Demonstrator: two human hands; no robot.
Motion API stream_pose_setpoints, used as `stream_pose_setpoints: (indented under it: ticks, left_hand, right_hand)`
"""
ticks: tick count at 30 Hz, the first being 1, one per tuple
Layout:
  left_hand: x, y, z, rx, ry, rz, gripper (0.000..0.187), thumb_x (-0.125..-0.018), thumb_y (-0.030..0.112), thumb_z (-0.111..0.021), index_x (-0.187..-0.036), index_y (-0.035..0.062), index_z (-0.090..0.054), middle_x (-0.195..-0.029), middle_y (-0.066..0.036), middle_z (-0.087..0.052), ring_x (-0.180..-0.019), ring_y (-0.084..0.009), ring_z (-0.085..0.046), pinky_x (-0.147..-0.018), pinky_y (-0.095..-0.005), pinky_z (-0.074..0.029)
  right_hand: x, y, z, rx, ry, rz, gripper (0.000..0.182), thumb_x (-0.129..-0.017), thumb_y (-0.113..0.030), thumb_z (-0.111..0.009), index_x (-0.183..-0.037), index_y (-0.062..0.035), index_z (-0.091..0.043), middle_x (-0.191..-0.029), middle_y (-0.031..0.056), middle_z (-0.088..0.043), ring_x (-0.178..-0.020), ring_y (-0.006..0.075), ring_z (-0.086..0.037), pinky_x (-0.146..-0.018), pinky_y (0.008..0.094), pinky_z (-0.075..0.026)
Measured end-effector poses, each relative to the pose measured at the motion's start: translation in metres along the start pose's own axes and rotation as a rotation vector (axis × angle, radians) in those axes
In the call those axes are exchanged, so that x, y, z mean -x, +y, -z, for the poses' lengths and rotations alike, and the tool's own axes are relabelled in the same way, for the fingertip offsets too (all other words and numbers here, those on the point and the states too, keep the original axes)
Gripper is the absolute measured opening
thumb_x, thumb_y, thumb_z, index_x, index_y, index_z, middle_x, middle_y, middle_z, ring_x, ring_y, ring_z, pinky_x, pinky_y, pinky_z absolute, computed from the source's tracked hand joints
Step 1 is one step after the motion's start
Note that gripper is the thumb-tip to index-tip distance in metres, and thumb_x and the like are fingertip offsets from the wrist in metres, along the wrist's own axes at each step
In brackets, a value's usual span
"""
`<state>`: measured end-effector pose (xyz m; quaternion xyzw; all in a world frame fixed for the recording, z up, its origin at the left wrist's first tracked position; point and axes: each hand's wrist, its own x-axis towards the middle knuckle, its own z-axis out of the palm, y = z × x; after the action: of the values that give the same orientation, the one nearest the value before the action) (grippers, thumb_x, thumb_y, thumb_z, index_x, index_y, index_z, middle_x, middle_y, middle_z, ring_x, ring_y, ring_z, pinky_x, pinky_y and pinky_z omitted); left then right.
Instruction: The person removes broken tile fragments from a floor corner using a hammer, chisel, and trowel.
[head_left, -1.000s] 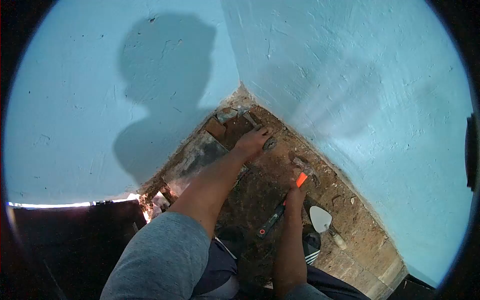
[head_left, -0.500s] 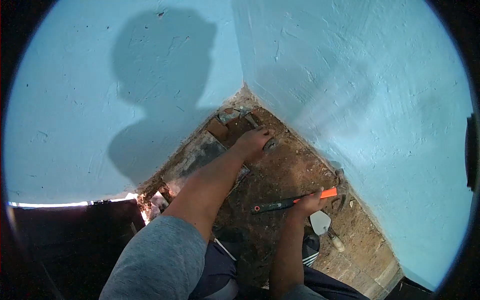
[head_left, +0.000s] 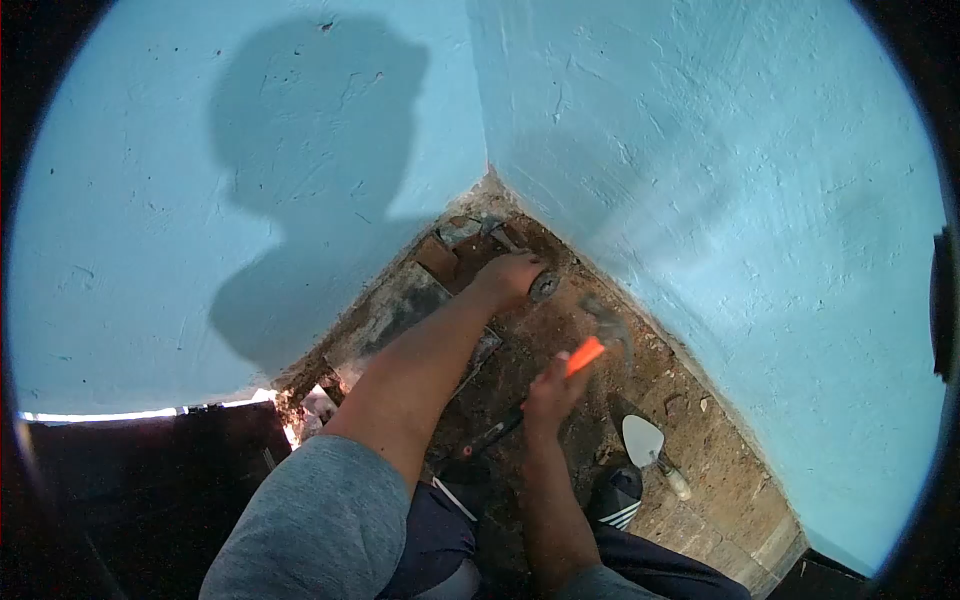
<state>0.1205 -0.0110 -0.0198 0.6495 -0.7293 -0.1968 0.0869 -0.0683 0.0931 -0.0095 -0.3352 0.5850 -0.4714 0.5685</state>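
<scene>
My left hand [head_left: 515, 277] is closed around a chisel [head_left: 544, 287], whose round grey end shows beside the fingers and whose blade points toward the wall corner. In my right hand [head_left: 552, 395] is a hammer [head_left: 584, 356] with an orange and black handle, gripped partway along. The hammer's head is blurred and hangs over the dirt, right of the chisel's end and apart from it. A trowel [head_left: 642, 440] lies on the ground to the right of my right hand.
Two light blue walls [head_left: 700, 150] meet at a corner ahead. Brick pieces [head_left: 437, 258] and a grey slab [head_left: 400, 300] lie along the left wall. My shoe [head_left: 617, 495] rests near the trowel. Brown dirt [head_left: 690, 420] covers the ground.
My right hand has moved left with the hammer, and the hammer's head has swung up and left toward the chisel. My left hand has hardly moved.
</scene>
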Motion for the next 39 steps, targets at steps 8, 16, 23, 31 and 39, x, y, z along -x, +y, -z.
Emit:
stream_pose_setpoints:
  ticks: [8, 16, 23, 31, 39]
  left_hand:
    - [-0.028, 0.004, -0.017, -0.103, -0.103, 0.128, 0.029, -0.087, 0.011, -0.057, -0.115, 0.0069, -0.063, -0.106, -0.017, -0.066, -0.103, -0.0337, -0.063, -0.092, -0.0476, -0.051]
    - [-0.025, 0.012, -0.015, -0.065, -0.029, 0.11, 0.042, -0.075, 0.007, -0.074, -0.115, 0.0088, -0.062, -0.114, -0.012, -0.065, -0.115, -0.0316, -0.059, -0.097, -0.0432, -0.051]
    - [-0.027, 0.015, 0.001, -0.105, -0.185, 0.102, 0.029, -0.087, 0.008, -0.057, -0.116, 0.0026, -0.061, -0.11, -0.018, -0.065, -0.105, -0.0354, -0.062, -0.092, -0.0474, -0.052]
    - [-0.034, 0.012, -0.004, -0.164, -0.189, 0.098, 0.024, -0.086, 0.007, -0.061, -0.111, 0.0071, -0.064, -0.108, -0.016, -0.066, -0.106, -0.0334, -0.063, -0.087, -0.0463, -0.055]
    - [-0.039, 0.014, -0.011, -0.094, -0.116, 0.168, 0.018, -0.088, 0.009, -0.059, -0.104, 0.0064, -0.067, -0.1, -0.017, -0.067, -0.1, -0.0345, -0.065, -0.086, -0.0474, -0.055]
  right_hand:
    - [-0.06, -0.065, 0.05, -0.087, 0.64, 0.286, 0.033, -0.103, -0.037, -0.047, -0.103, -0.0045, -0.05, -0.08, 0.0015, -0.046, -0.071, 0.0131, -0.045, -0.064, 0.0338, -0.04]
    - [-0.009, 0.001, -0.02, 0.026, -0.029, -0.317, 0.031, -0.103, -0.038, -0.046, -0.105, -0.0068, -0.047, -0.076, 0.0039, -0.048, -0.052, 0.0141, -0.048, -0.046, 0.0301, -0.042]
    - [-0.028, -0.006, 0.011, 0.01, 0.316, -0.157, 0.032, -0.103, -0.037, -0.045, -0.093, -0.0067, -0.048, -0.072, 0.0044, -0.047, -0.052, 0.0157, -0.048, -0.047, 0.0316, -0.042]
    - [-0.056, 0.022, 0.038, 0.017, 0.7, 0.095, 0.03, -0.102, -0.032, -0.047, -0.092, -0.0038, -0.046, -0.071, 0.0059, -0.047, -0.051, 0.0169, -0.049, -0.044, 0.0344, -0.041]
    - [-0.032, 0.002, 0.002, -0.045, 0.159, -0.321, 0.026, -0.101, -0.03, -0.05, -0.095, -0.0054, -0.048, -0.067, 0.0032, -0.046, -0.051, 0.0158, -0.049, -0.046, 0.0336, -0.042]
